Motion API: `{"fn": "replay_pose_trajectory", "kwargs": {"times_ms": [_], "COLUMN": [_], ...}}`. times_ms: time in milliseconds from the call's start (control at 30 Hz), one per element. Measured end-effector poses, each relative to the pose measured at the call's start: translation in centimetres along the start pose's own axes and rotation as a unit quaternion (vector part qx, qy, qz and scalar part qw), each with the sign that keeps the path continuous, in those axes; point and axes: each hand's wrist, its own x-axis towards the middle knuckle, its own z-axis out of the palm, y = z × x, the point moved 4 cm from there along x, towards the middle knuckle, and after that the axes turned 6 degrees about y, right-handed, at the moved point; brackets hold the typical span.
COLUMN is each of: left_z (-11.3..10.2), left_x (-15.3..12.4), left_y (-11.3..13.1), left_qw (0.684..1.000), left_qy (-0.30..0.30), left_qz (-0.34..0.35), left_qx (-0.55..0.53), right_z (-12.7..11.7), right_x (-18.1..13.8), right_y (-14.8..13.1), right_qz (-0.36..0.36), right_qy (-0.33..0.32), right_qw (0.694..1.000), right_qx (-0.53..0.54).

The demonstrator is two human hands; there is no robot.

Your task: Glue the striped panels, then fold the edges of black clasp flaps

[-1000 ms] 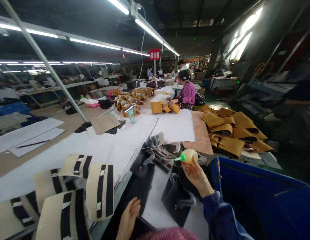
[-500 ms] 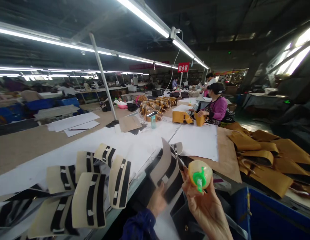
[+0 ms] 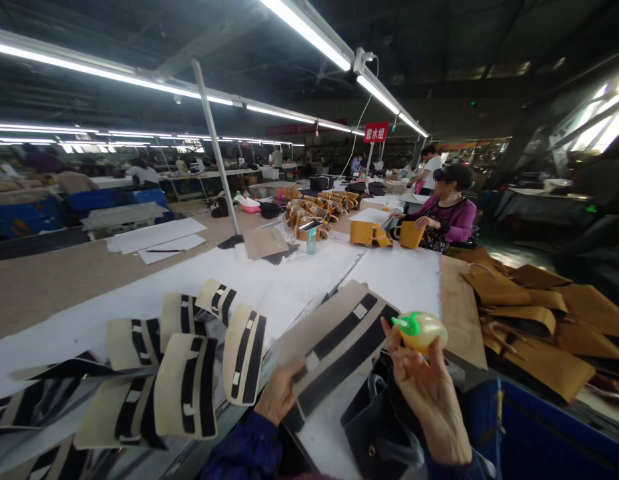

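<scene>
Striped panel [image 3: 339, 343], grey-beige with two dark bands, lies aslant at the centre of the near work area; read the clock from it, with 12 pointing away from the wearer. Its banded face is up, perhaps so that the dark bands and the white patches [image 3: 360, 311] along one of them stay in sight. Whether its whole underside rests on something cannot be told.

At 8 o'clock the left hand [image 3: 279, 393] has a narrow grip on the panel's near edge, probably to steady it; the fingers beneath are hidden. At 3 o'clock the right hand [image 3: 429, 387] has its grip around a squeeze bottle [image 3: 426, 333], thumb on one side and fingers on the other. The bottle lies on its side with its green nozzle [image 3: 408, 324] towards 9 o'clock, a hold that seems to suit aiming it across the panel. The nozzle tip is near the panel's far-right corner; touching or apart, I cannot say.

At 9 o'clock similar cream panels [image 3: 172, 380] overlap on the white-covered tabletop [image 3: 279, 300], curved and band side out, likely to leave the bands uncovered. A dark bag [image 3: 372, 427] sits at 5 o'clock, a blue bin [image 3: 554, 413] at 4, and heaped mustard bags [image 3: 544, 360] at 3, well apart from the panel.
</scene>
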Motion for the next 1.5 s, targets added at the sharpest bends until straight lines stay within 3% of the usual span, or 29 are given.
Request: {"fn": "replay_pose_trajectory", "kwargs": {"times_ms": [167,300,400,500,700,1000,1100,1267,1367,1500], "left_z": [1.6,3.9,5.6,7.0,9.5,10.8,11.4,11.1,10.5,10.9], "left_x": [-4.7,-7.0,-7.9,-8.7,-10.6,-11.9,-12.3,-12.0,-11.7,-11.9], "left_y": [3.3,4.4,4.4,4.4,5.1,6.4,6.9,6.6,6.4,7.0], "left_qw": [0.998,0.980,0.975,0.979,0.969,0.966,0.963,0.958,0.956,0.931], "left_qy": [0.005,-0.019,-0.025,-0.036,-0.113,-0.127,-0.138,-0.138,-0.122,-0.133], "left_qz": [0.043,0.130,0.153,0.147,0.152,0.152,0.165,0.169,0.161,0.219], "left_qx": [0.051,0.148,0.159,0.138,0.159,0.166,0.164,0.184,0.212,0.259], "right_z": [0.1,2.0,3.7,4.5,5.1,4.9,3.6,1.5,1.0,0.9], "right_x": [2.0,0.5,-1.5,-2.9,-3.5,-4.3,-3.0,-1.1,-1.1,-1.3], "right_y": [-1.8,0.7,2.8,4.0,4.5,4.2,4.1,4.4,3.8,3.5], "right_qz": [-0.146,-0.207,-0.240,-0.253,-0.280,-0.307,-0.281,-0.179,-0.174,-0.213], "right_qy": [-0.033,-0.046,-0.072,-0.094,-0.110,-0.121,-0.120,-0.084,-0.086,-0.102], "right_qw": [0.984,0.961,0.935,0.909,0.893,0.861,0.889,0.946,0.944,0.928], "right_qx": [-0.098,-0.177,-0.253,-0.317,-0.333,-0.387,-0.342,-0.256,-0.266,-0.290]}}
